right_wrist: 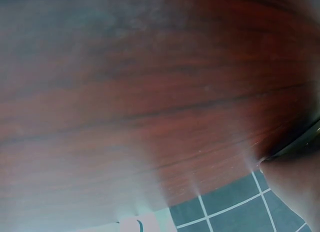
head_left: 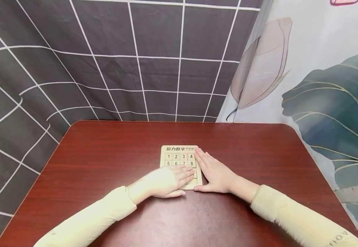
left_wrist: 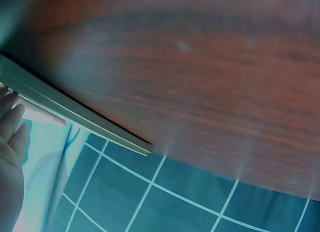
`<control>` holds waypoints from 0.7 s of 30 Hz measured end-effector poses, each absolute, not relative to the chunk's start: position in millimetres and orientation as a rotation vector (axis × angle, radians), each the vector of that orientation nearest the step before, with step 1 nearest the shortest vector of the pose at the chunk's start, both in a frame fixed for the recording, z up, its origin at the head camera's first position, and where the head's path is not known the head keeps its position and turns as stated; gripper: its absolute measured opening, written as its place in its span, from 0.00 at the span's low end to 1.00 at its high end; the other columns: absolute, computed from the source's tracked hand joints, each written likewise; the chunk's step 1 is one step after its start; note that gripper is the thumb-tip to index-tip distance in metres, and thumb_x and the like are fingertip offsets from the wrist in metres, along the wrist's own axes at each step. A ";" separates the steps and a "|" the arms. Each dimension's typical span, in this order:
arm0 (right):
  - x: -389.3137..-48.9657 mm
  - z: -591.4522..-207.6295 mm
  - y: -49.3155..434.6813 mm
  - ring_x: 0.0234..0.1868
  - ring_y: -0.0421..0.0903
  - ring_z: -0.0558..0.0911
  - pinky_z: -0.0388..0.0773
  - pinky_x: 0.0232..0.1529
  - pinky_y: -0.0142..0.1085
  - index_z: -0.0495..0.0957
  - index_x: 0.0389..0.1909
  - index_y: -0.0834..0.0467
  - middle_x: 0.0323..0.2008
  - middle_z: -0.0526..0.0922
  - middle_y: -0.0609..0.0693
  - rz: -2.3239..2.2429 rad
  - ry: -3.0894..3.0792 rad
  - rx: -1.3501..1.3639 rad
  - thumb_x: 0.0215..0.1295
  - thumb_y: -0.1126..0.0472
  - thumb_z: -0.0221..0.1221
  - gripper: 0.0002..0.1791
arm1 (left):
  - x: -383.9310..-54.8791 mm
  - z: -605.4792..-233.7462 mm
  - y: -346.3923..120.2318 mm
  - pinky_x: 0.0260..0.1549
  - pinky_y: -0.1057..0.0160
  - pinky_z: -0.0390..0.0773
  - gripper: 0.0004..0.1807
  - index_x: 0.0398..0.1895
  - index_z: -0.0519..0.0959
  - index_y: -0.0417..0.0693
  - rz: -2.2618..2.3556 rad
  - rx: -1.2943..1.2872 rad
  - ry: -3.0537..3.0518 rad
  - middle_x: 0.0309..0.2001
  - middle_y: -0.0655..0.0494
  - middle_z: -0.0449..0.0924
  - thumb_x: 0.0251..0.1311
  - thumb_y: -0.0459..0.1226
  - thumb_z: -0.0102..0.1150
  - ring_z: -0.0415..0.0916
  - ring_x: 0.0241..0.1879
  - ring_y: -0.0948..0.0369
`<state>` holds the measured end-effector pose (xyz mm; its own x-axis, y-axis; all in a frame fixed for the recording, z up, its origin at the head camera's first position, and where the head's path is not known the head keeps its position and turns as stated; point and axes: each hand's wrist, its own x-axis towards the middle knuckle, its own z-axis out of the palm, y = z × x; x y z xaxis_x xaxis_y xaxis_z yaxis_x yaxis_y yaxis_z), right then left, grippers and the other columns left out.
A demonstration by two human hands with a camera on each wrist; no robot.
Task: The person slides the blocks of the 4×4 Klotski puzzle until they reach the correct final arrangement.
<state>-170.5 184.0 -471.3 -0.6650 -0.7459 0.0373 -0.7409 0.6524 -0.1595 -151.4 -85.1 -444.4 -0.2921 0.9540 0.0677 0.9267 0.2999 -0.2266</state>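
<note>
A pale wooden number puzzle board (head_left: 179,149) lies flat on the table, dark lettering along its top. Number tiles (head_left: 180,160) 1 to 8 show in two rows; the lower rows are mostly hidden. Across that lower part rests my left hand (head_left: 170,178), palm down, fingers straight and pointing right. My right hand (head_left: 216,174) lies along the board's right side, fingertips at the top right corner and thumb by the bottom right one. The left wrist view catches the board's side edge (left_wrist: 75,109) beside the left fingers; part of the right hand (right_wrist: 297,184) shows in its wrist view.
The reddish-brown table (head_left: 114,144) extends around the board on all sides. Behind it hangs a dark grey curtain (head_left: 157,72) with white grid lines. A white curtain with leaf patterns (head_left: 330,99) hangs at the right.
</note>
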 end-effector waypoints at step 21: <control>-169.4 -458.2 187.6 0.84 0.63 0.58 0.61 0.83 0.59 0.58 0.81 0.70 0.83 0.56 0.69 -0.089 2.923 -1.259 0.61 0.24 0.62 0.64 | -167.0 -435.1 -142.2 0.76 0.49 0.72 0.34 0.71 0.77 0.40 0.101 -1.388 -2.508 0.72 0.44 0.78 0.71 0.53 0.62 0.75 0.74 0.49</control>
<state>-169.4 187.6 -458.2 -0.6865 -0.7246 0.0613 -0.7270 0.6858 -0.0346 -167.0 -142.2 -435.1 -0.5032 0.8401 0.2026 0.8211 0.5379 -0.1909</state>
